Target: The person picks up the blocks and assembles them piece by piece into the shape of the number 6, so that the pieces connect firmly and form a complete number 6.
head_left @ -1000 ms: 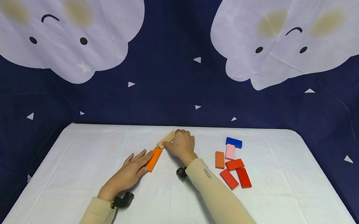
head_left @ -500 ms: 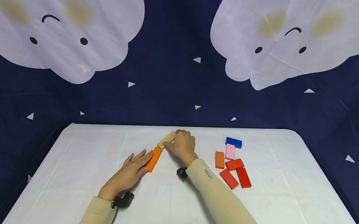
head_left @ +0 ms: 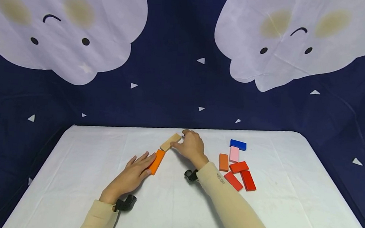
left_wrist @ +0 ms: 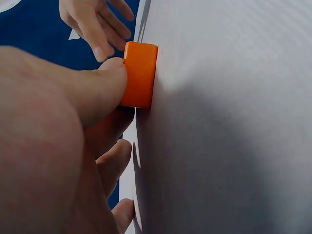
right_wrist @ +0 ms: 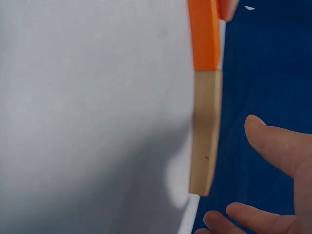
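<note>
In the head view we see the left hand [head_left: 133, 176] lying flat at centre frame, fingers straight and together, their tips against the near end of the orange block [head_left: 157, 161]. Only the left wrist view shows the thumb [left_wrist: 92, 92] pressing that block's [left_wrist: 140, 74] side. The block lies on the white table [head_left: 66, 176], and its far end meets the tan block [head_left: 170, 142], which angles up and to the right.

The right hand [head_left: 192, 146] sits just right of the tan block, fingers loosely spread. From the head view we cannot tell whether they touch it. The right wrist view settles this: a gap separates the fingertips [right_wrist: 273, 141] from the tan block [right_wrist: 204, 131], and the two blocks join end to end.

At right of centre lies a cluster: a blue block [head_left: 238, 144], a pink block [head_left: 234, 154], a brown block [head_left: 223, 162] and three red blocks [head_left: 241, 175], well apart from both hands. Neither wrist view shows it.
</note>
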The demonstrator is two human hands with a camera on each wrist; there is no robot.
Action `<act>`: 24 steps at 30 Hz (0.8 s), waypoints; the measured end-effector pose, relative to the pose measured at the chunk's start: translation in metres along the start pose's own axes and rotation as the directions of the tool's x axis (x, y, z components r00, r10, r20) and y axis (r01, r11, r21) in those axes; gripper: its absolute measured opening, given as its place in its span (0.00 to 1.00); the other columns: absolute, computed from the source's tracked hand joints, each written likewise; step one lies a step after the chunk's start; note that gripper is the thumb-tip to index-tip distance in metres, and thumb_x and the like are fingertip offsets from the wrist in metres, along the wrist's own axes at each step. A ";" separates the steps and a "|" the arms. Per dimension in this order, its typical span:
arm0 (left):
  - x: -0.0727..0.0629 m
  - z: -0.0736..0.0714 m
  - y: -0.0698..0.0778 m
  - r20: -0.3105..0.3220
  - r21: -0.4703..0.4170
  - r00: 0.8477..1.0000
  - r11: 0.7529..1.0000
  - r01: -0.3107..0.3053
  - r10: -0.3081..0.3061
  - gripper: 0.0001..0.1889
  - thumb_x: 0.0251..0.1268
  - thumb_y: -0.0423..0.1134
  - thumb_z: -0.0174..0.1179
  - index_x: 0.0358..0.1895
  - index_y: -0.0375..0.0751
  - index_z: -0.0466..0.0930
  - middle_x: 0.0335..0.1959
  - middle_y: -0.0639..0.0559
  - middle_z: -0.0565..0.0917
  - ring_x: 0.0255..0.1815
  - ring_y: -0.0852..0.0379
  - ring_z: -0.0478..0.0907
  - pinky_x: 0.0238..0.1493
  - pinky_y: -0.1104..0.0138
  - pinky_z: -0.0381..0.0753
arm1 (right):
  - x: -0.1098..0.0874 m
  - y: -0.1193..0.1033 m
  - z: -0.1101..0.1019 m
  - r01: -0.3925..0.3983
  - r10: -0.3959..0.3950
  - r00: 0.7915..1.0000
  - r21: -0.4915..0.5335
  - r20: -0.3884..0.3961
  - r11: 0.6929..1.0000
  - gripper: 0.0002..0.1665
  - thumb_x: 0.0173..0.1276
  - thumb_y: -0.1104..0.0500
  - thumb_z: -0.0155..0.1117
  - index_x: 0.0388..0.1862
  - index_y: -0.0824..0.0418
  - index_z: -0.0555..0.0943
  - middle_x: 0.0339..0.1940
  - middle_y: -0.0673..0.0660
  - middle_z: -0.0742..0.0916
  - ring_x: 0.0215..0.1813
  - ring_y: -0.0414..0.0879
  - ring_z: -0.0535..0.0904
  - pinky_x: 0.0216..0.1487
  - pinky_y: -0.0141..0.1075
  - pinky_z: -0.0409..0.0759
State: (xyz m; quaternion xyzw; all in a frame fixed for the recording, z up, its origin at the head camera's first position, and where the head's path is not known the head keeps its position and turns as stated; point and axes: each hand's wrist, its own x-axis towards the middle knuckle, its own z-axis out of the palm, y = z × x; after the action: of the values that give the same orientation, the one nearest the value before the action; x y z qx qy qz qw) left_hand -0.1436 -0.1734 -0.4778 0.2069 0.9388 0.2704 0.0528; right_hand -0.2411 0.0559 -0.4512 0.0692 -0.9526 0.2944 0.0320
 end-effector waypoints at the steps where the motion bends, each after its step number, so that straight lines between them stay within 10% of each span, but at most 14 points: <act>1: 0.000 0.000 0.000 0.000 -0.004 1.000 1.000 -0.003 0.003 0.30 0.78 0.41 0.54 0.77 0.38 0.60 0.77 0.44 0.63 0.80 0.42 0.52 0.76 0.39 0.42 | -0.001 0.001 -0.003 -0.004 0.004 1.000 0.007 0.002 1.000 0.41 0.56 0.42 0.78 0.61 0.67 0.81 0.54 0.62 0.86 0.54 0.57 0.82 0.52 0.48 0.82; 24: 0.016 -0.017 -0.009 -0.043 -0.041 0.997 0.997 -0.062 0.060 0.27 0.78 0.41 0.54 0.75 0.37 0.65 0.76 0.44 0.65 0.79 0.42 0.55 0.76 0.39 0.46 | -0.042 0.062 -0.078 0.055 -0.058 0.998 0.097 0.029 0.994 0.39 0.60 0.50 0.77 0.67 0.66 0.76 0.62 0.61 0.83 0.64 0.60 0.76 0.64 0.54 0.73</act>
State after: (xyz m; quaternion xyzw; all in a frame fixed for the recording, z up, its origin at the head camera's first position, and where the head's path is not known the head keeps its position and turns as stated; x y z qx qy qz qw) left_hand -0.1650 -0.1819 -0.4674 0.2286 0.9270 0.2959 0.0291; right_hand -0.2070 0.1555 -0.4260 0.1022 -0.9355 0.3375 0.0217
